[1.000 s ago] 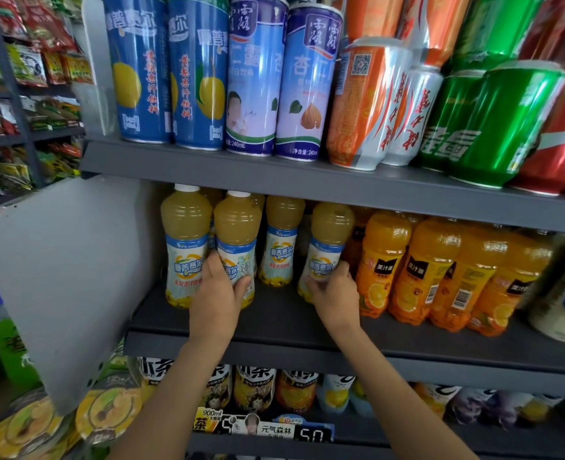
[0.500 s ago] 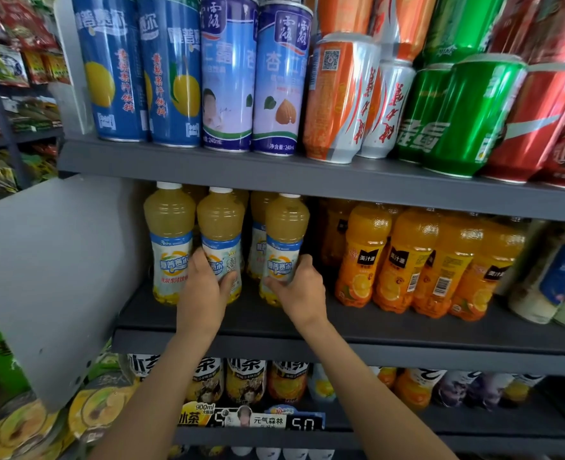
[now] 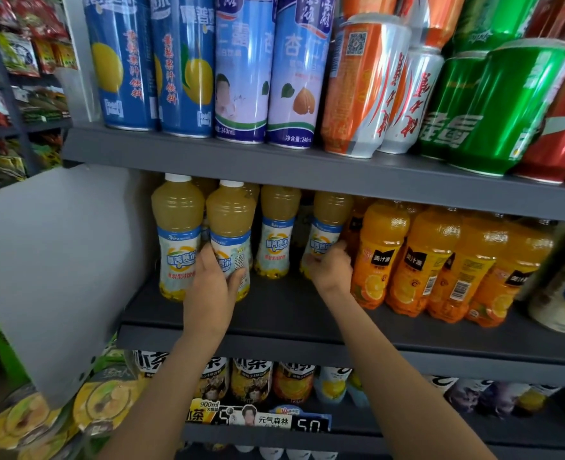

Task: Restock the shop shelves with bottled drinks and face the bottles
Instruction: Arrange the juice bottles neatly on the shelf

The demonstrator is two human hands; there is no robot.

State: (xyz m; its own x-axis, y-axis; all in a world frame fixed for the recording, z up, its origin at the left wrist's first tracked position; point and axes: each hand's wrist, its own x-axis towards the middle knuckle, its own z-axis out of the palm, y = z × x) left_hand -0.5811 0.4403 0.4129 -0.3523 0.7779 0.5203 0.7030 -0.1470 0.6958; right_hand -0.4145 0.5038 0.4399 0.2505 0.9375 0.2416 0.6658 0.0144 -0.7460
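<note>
Several pale yellow juice bottles with white-and-blue labels stand on the grey middle shelf (image 3: 274, 313). My left hand (image 3: 213, 280) grips the second bottle from the left (image 3: 230, 227) around its lower label. My right hand (image 3: 331, 268) holds the base of the fourth yellow bottle (image 3: 327, 227), which tilts slightly and stands right beside the orange juice bottles (image 3: 380, 254). The first yellow bottle (image 3: 177, 234) and the third (image 3: 278, 234) stand untouched.
Tall drink cans (image 3: 241, 68) fill the upper shelf, some leaning at the right. A grey side panel (image 3: 52, 254) bounds the shelf on the left. Tea bottles (image 3: 251, 380) and price tags sit on the shelf below. Snack racks (image 3: 15, 61) stand far left.
My right hand has carried its yellow bottle to the right, opening a gap beside the third bottle and reaching the orange bottles. My left hand stays on the second bottle.
</note>
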